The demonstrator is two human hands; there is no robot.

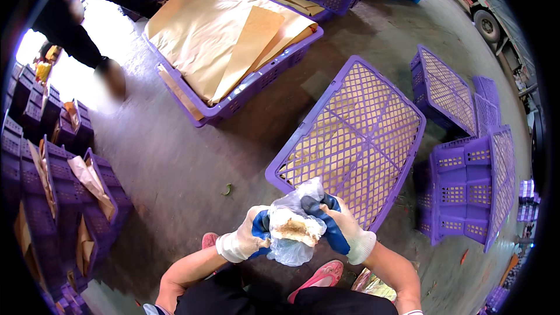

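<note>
My left hand point(251, 234) and my right hand point(344, 227), in white gloves with blue palms, are closed on a crumpled pale plastic bag point(297, 198) near the bottom centre. A light brown and cream lump point(294, 230), possibly food, shows in the bag's opening between my hands. Just beyond them lies a purple crate with a lattice lid point(367, 140), paper visible beneath the lattice.
A paper-covered purple crate point(230, 46) stands farther forward. Stacked crates flank me at left point(70, 210) and right point(455, 186). A person's dark-clad legs point(76, 41) are at upper left, a truck wheel point(487, 26) at upper right.
</note>
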